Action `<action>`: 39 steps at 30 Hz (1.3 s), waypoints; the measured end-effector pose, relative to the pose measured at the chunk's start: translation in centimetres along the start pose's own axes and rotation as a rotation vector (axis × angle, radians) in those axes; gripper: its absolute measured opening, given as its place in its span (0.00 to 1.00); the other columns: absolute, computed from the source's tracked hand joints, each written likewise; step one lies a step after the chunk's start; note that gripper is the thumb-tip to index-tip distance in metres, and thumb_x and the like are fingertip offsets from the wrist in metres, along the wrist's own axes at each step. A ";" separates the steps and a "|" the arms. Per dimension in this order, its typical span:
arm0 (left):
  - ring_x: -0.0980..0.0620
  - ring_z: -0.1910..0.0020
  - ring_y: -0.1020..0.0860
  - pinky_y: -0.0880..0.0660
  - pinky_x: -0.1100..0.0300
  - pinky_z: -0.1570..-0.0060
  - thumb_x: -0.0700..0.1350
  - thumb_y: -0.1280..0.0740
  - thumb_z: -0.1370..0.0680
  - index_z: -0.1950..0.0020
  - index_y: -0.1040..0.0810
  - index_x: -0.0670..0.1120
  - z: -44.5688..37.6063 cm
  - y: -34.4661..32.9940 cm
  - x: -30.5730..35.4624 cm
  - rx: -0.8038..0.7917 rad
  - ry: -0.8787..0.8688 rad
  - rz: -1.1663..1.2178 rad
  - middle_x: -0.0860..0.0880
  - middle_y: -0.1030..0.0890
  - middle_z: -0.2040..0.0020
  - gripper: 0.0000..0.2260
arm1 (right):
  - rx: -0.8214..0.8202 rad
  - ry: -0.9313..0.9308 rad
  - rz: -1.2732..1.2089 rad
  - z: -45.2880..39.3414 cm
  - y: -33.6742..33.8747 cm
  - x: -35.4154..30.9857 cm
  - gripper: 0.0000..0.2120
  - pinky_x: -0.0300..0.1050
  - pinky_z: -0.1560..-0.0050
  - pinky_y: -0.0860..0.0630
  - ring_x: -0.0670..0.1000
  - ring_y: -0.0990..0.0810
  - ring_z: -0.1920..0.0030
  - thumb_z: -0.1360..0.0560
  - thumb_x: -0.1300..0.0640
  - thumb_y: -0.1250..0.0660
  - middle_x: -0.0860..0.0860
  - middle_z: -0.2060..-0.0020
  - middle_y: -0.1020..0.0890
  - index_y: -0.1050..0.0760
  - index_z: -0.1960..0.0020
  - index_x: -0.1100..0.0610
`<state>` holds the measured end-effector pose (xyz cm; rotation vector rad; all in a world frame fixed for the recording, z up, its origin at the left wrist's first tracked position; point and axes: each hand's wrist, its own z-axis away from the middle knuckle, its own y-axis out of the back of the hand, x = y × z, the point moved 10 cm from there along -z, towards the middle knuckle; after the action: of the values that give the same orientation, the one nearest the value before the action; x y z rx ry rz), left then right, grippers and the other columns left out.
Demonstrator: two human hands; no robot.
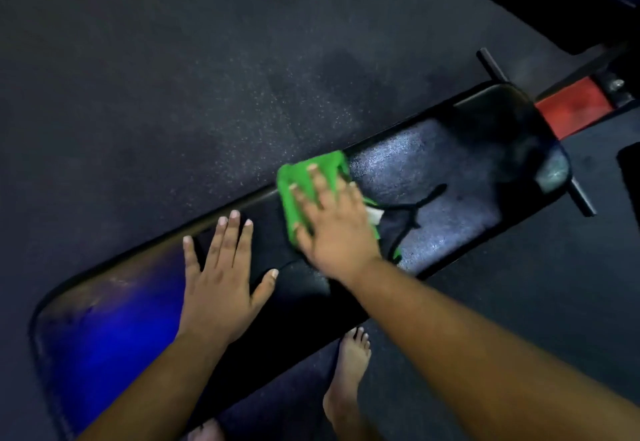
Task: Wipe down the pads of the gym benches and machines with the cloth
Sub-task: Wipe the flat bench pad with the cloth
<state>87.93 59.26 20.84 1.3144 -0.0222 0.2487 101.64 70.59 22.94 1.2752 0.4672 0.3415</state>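
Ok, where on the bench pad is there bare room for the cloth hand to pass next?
The bench pad is bare between the green cloth and the red frame piece; that stretch looks shiny. The blue-lit end past the left hand is bare too. The middle is crowded: the left hand lies flat there and the right hand presses the cloth.

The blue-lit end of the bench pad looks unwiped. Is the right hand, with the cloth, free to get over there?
Probably not directly: the left hand lies flat on the bench pad between the cloth under the right hand and that end.
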 end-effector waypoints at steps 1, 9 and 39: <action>0.49 0.18 0.51 0.55 0.32 0.24 0.66 0.49 0.21 0.18 0.43 0.44 0.5 0.0 -0.6 -0.001 0.008 -0.007 0.46 0.50 0.16 0.38 | -0.033 0.126 0.011 0.1 -0.1 -1.4 0.31 0.65 0.23 0.44 0.64 0.39 0.23 0.22 0.38 0.44 0.53 0.18 0.44 0.38 0.20 0.44; 0.50 0.18 0.54 0.59 0.34 0.23 0.68 0.50 0.21 0.17 0.46 0.44 2.9 0.0 -4.1 0.018 0.026 -0.017 0.47 0.52 0.16 0.38 | 0.080 -0.492 -0.072 -2.2 1.3 7.4 0.33 0.67 0.22 0.48 0.67 0.44 0.21 0.22 0.38 0.44 0.57 0.18 0.48 0.41 0.19 0.45; 0.48 0.18 0.48 0.54 0.30 0.24 0.68 0.49 0.21 0.19 0.41 0.43 16.2 -0.4 -14.6 0.043 0.072 0.010 0.45 0.46 0.17 0.39 | -0.024 0.102 -0.079 14.9 -5.9 -21.1 0.32 0.68 0.24 0.43 0.65 0.37 0.24 0.23 0.38 0.40 0.53 0.18 0.43 0.37 0.21 0.43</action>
<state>75.86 41.16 22.37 1.3474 0.0371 0.3063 91.07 46.29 23.59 1.2161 0.5972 0.3460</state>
